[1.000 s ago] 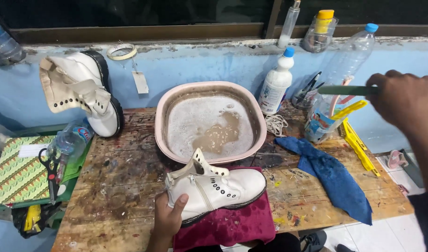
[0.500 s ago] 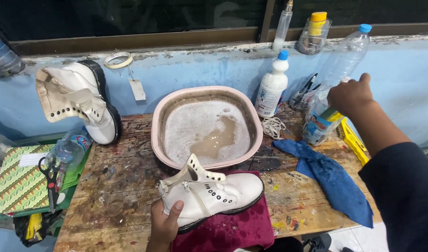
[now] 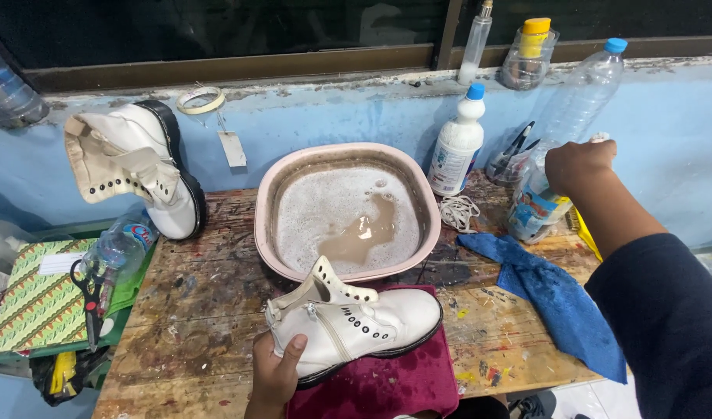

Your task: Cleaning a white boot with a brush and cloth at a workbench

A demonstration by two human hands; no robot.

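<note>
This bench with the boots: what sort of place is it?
Probably a small shoe-cleaning or repair workbench. A white boot lies on a red cloth under the left hand, its mate leans on the wall, and a basin holds soapy water.

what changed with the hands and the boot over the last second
The right hand held a thin green tool out to the right a second ago; it has since moved left and down to the cut plastic bottle, and the tool is out of sight. The left hand still holds the white boot.
</note>
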